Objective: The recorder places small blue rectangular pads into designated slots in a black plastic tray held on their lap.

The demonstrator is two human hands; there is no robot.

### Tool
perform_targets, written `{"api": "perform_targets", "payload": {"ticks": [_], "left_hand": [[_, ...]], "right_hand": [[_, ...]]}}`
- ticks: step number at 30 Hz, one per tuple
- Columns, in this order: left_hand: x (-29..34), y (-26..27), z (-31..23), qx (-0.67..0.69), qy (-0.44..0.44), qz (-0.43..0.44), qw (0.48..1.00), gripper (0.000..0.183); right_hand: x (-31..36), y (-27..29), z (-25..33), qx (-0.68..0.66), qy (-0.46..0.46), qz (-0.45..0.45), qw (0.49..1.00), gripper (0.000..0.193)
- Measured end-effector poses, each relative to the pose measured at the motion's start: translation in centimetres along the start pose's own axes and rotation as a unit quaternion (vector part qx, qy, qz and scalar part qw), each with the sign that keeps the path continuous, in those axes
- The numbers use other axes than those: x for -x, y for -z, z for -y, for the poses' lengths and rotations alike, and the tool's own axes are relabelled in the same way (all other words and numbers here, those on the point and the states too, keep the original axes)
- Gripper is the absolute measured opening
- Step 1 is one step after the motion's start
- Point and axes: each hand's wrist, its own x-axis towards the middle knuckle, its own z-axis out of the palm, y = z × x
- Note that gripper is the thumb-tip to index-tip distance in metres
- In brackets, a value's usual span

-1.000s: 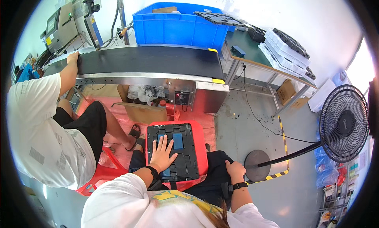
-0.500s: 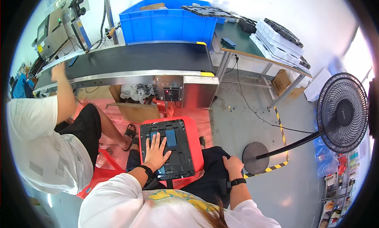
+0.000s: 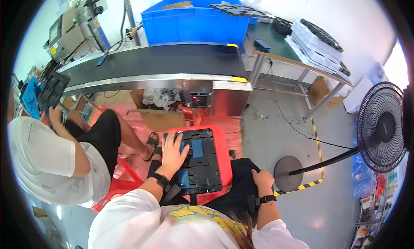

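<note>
My left hand (image 3: 172,155) is open, its fingers stretched over the left side of a black plastic tray (image 3: 209,173). The tray lies on a red stool (image 3: 223,154) in front of me. Flat blue pieces sit in its slots: one blue piece (image 3: 197,148) right of my fingers and another blue piece (image 3: 183,178) near the lower left corner. A further one is partly hidden by my fingers. My right hand (image 3: 263,180) rests on my dark-trousered knee, fingers curled in with nothing visible in them.
A co-worker (image 3: 64,158) sits at left holding another black tray (image 3: 52,91). Beyond the stool runs a conveyor belt (image 3: 172,61) carrying a small blue piece (image 3: 101,60). Behind it stands a blue bin (image 3: 194,27). A floor fan (image 3: 384,126) and a green-topped table (image 3: 276,44) are at right.
My left hand has slid a little up and left across the tray, uncovering more of the lower blue piece. The co-worker's arm has drawn back from the conveyor. The whole view has shifted slightly.
</note>
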Motion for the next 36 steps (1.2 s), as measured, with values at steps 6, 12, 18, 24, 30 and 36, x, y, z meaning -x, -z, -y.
{"api": "perform_targets", "payload": {"ticks": [6, 12, 18, 24, 30, 36], "left_hand": [[-10.1, 5.9, 2.8, 0.049, 0.057, -0.213, 0.974, 0.055], [-18.5, 13.1, 7.3, -0.037, 0.026, -0.279, 0.959, 0.054], [-23.2, 14.5, 13.7, -0.178, 0.054, -0.243, 0.952, 0.054], [-29.5, 17.4, 16.3, -0.271, 0.253, 0.000, 0.929, 0.058], [-34.5, 15.8, 16.7, -0.261, 0.198, -0.004, 0.945, 0.055], [-36.9, 13.3, 17.3, -0.299, 0.125, 0.002, 0.946, 0.043]], "right_hand": [[0.3, 0.0, -0.7, -0.002, -0.004, -0.025, 1.000, 0.053], [0.1, 0.1, 0.2, 0.011, 0.013, -0.032, 0.999, 0.050], [0.1, 0.1, 0.4, 0.040, 0.011, -0.045, 0.998, 0.049], [-0.1, -0.4, -0.3, 0.063, -0.013, -0.027, 0.998, 0.049], [0.2, -0.2, 0.0, 0.077, -0.011, -0.030, 0.997, 0.049], [0.3, -0.2, -0.3, 0.061, 0.000, -0.060, 0.996, 0.050]]}}
